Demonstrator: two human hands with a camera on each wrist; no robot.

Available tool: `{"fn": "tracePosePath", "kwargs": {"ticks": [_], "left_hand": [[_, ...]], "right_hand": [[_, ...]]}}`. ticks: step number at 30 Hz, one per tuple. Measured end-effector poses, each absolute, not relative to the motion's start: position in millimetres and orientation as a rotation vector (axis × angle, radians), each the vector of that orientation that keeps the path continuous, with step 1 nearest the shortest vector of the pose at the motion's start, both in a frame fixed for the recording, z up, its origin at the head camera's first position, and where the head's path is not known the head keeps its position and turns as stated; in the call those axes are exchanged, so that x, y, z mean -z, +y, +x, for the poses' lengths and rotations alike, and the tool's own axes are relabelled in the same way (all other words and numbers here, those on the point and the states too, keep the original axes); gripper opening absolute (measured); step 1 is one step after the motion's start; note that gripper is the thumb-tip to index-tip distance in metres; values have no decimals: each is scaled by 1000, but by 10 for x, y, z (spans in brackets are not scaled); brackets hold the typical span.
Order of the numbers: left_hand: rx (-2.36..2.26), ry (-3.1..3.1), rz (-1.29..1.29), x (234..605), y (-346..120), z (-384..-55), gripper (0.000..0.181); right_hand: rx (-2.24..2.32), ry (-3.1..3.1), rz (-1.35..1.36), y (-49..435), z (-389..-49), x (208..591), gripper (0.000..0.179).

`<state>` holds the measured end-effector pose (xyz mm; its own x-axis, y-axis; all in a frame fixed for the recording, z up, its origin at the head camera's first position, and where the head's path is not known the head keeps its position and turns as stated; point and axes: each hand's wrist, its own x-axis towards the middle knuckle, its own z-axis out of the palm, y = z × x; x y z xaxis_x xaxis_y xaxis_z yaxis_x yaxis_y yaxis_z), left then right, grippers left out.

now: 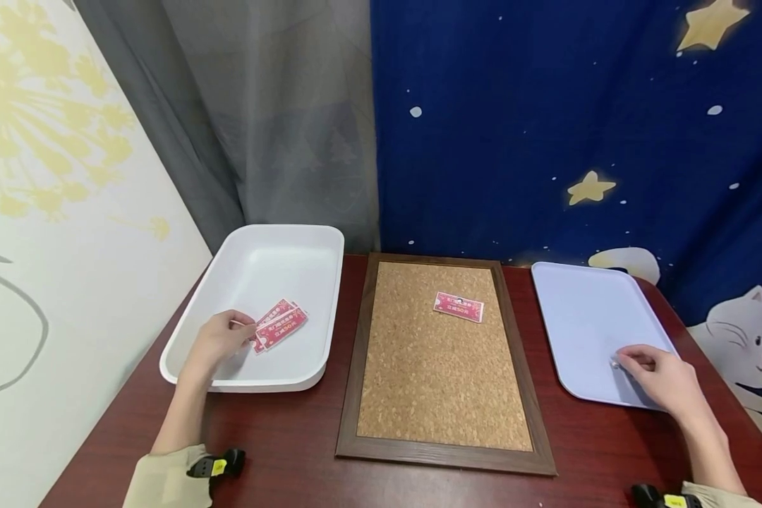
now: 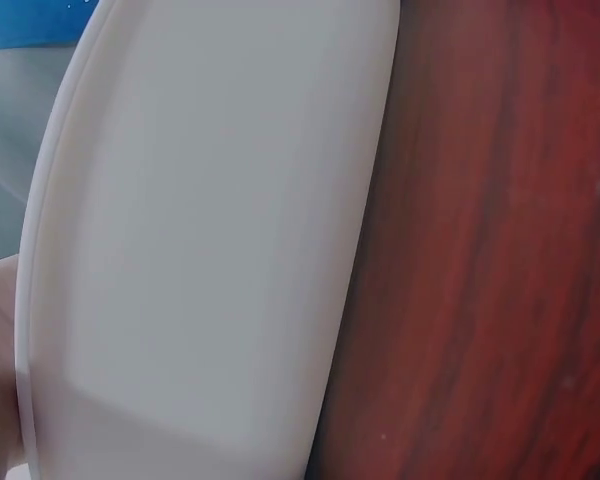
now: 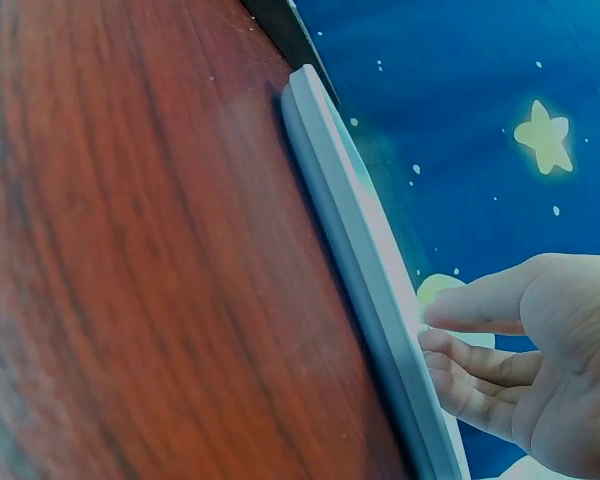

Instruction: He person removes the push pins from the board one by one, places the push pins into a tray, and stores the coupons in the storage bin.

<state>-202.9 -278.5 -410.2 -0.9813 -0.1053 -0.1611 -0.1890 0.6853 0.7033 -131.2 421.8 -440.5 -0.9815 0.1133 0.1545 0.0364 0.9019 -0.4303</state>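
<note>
My left hand (image 1: 219, 340) reaches into the white basin (image 1: 273, 257), its thumb and fingertips pinching the left edge of a red paper coupon (image 1: 282, 329). That coupon overlaps other red coupons (image 1: 273, 312) on the basin's floor. Most of this hand is hidden behind the basin wall in the left wrist view. Over the pale lavender tray (image 1: 593, 303), my right hand (image 1: 663, 381) pinches a small, light-coloured pushpin (image 1: 614, 363) between thumb and index finger. The right wrist view shows the same hand (image 3: 555, 360) just beyond the tray's rim (image 3: 350, 230).
Between the two containers lies a wood-framed cork board (image 1: 438, 381). One red coupon (image 1: 458, 308) is on its upper right part, with a small pin at its top edge. A dark red wooden table (image 1: 279, 451) carries everything, with curtains (image 1: 482, 176) behind.
</note>
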Motion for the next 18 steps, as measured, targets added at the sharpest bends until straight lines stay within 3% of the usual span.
{"fn": "tracePosePath", "kwargs": {"ticks": [18], "left_hand": [[-1206,2966,-9,3938,-2514,-2013,21]], "right_hand": [[-724,-2820,-41,4092,-1355,4294,21]]}}
